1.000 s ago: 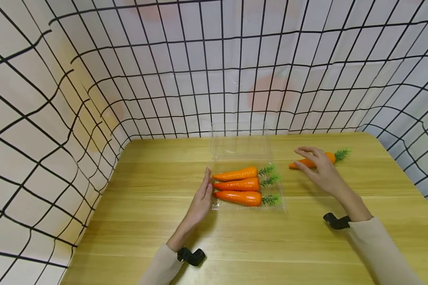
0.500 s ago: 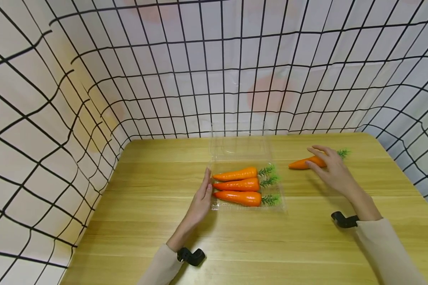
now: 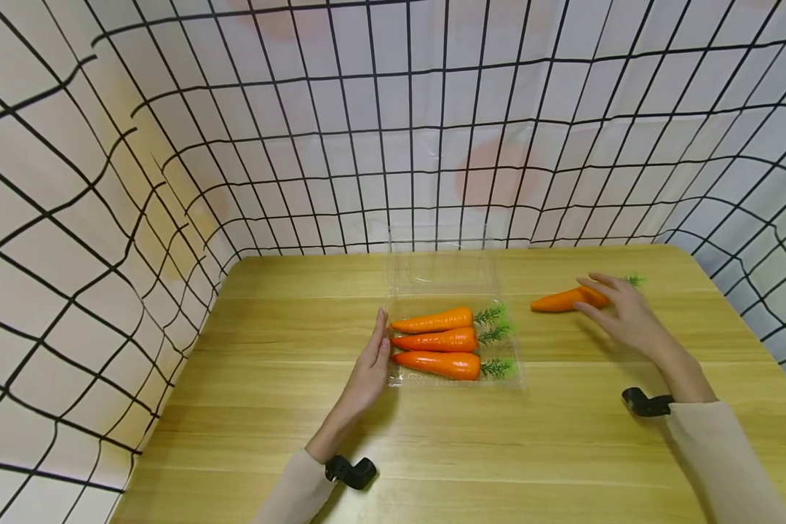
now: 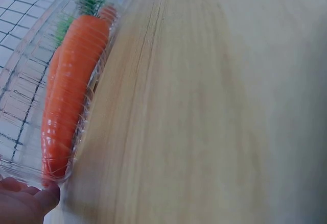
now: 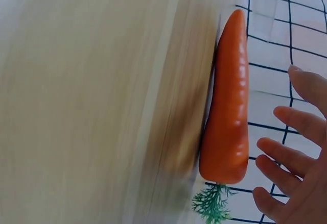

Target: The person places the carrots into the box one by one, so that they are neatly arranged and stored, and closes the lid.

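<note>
A clear plastic clamshell box [image 3: 519, 380] lies unfolded in the middle of the table, with three orange carrots [image 3: 435, 340] side by side in it, green tops to the right. My left hand [image 3: 364, 377] rests along the box's left end, fingers fairly straight. In the left wrist view its fingers [image 4: 47, 197] touch the box end near a carrot tip. At the right, another carrot [image 3: 560, 300] lies on the table. Over its thick end hovers my right hand [image 3: 632, 320], fingers spread. The right wrist view shows this carrot [image 5: 227, 106] whole, with a gap between it and the fingers.
The box's lid [image 3: 442, 268] stands folded back behind the carrots, near the white black-grid cloth [image 3: 340, 167] around the table's back and sides. Bare wood tabletop [image 3: 445, 451] stretches in front of the box.
My right hand has slid rightward along the loose carrot, from near its tip toward its leafy end. The carrot, the box and my left hand have stayed in place.
</note>
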Motion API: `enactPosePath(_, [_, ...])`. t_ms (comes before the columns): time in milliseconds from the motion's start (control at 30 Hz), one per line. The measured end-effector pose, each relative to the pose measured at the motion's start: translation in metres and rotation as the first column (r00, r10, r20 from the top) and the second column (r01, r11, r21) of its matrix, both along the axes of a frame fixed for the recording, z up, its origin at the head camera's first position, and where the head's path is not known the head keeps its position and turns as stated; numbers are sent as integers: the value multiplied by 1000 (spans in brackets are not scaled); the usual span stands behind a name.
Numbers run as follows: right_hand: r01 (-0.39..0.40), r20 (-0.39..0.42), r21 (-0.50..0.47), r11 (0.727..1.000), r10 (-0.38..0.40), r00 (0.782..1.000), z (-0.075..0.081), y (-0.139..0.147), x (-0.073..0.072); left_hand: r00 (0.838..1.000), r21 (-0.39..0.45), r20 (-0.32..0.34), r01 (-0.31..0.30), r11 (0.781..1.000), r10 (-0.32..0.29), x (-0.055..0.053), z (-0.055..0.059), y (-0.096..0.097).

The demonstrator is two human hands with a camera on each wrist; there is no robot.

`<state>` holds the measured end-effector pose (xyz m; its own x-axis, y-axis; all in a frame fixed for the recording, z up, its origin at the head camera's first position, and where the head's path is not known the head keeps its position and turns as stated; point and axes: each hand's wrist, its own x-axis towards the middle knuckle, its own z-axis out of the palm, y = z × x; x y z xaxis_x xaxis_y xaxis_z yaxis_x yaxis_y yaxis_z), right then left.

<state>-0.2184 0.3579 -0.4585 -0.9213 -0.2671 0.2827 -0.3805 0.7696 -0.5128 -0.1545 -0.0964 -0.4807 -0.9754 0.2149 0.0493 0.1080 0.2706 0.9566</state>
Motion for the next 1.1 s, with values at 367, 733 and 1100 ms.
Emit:
enactPosePath(367, [-16,32,17,1000,16,999,-1,15,-6,1000,6,1,3,1000,-3,0,0,0])
enactPosePath(733, [-26,30,41,999,25,999,-4,19,-11,1000,2,-4,2,1000,-2,0,0,0])
enactPosePath(1100, [-43,25,83,996,41,999,-10,23,-18,1000,1,-3,7,1000,-7,0,-1,0])
